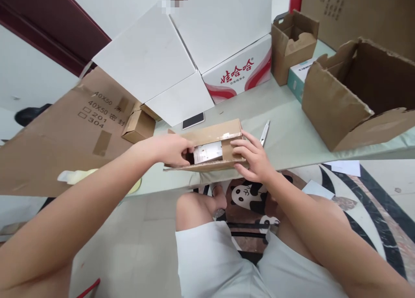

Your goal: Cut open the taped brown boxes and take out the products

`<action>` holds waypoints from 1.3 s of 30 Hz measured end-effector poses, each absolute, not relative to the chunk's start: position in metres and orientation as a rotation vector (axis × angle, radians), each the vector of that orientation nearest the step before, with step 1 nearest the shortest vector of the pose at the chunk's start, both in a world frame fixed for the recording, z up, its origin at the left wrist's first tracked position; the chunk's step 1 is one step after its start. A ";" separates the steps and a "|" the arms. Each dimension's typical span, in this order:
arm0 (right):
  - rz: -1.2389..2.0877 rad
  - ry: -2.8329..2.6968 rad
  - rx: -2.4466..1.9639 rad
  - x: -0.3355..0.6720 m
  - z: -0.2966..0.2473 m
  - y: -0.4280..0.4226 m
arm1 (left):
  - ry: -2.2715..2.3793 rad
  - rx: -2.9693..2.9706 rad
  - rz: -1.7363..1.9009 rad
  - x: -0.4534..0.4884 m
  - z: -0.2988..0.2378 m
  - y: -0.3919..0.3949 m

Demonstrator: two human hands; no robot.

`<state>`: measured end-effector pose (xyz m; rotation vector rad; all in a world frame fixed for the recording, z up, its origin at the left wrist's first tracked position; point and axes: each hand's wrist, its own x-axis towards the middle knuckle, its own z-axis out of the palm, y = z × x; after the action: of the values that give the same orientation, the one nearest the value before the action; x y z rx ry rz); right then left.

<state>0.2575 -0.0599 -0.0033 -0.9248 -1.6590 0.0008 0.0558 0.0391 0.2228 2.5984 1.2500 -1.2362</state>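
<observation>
A narrow brown cardboard box point(210, 132) lies at the near edge of the table, its long top flap raised. Inside it shows a white packet or small box point(208, 152) with faint print. My left hand point(173, 150) is closed at the box's left end, its fingertips dipping into the opening beside the white item. With its fingers bent over the right end flap and the thumb at the front edge, my right hand point(254, 156) grips the box. A utility knife point(265, 132) lies on the table just beyond my right hand.
Behind the box are a phone point(193, 120) and white cartons point(236, 77). To the right stand a large open cardboard box point(340, 103), a smaller open box point(288, 51) and a teal-and-white box point(295, 84). A big brown carton point(71, 129) and a small brown box point(140, 126) are left.
</observation>
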 end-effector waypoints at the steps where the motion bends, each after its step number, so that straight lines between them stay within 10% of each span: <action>1: 0.026 -1.660 -0.922 0.258 -0.003 -0.060 | 1.198 2.581 -1.267 0.060 0.222 0.034; 39: 0.206 -1.984 -1.192 0.252 0.060 -0.031 | 1.045 2.995 -0.937 0.059 0.167 0.030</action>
<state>0.2518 -0.0312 0.0596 -1.1921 -1.9842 0.2060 0.0593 0.0305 0.1673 2.9955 1.0450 -0.9370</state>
